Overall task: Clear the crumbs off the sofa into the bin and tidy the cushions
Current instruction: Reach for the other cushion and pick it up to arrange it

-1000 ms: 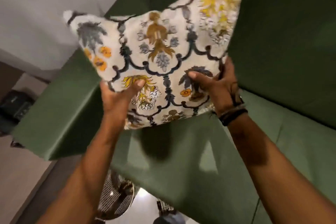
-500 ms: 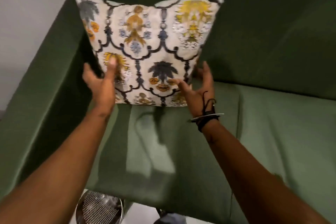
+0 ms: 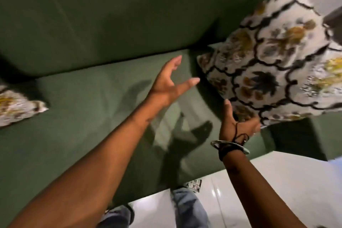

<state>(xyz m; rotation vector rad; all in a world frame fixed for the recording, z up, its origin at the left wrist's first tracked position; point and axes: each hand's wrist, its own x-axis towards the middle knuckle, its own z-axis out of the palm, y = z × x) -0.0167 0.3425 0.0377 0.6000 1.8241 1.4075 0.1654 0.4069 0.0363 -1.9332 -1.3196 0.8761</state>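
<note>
Cushion (image 3: pixel 268 72) with a cream cover and dark scalloped floral print stands tilted at the right end of the green sofa (image 3: pixel 83 102), its lower corner down on the seat and its upper part leaning toward the sofa's right arm. The right hand (image 3: pixel 235 126) grips the cushion's lower edge from underneath, thumb up against the printed face and fingers hidden beneath it; dark bands and a metal bangle (image 3: pixel 229 146) circle that wrist. The left hand (image 3: pixel 166 83) hovers over the sofa seat just left of the cushion, spread wide and holding nothing, thumb pointing toward the cushion. A second printed cushion (image 3: pixel 16 107) lies at the sofa's left end, partly out of view.
</note>
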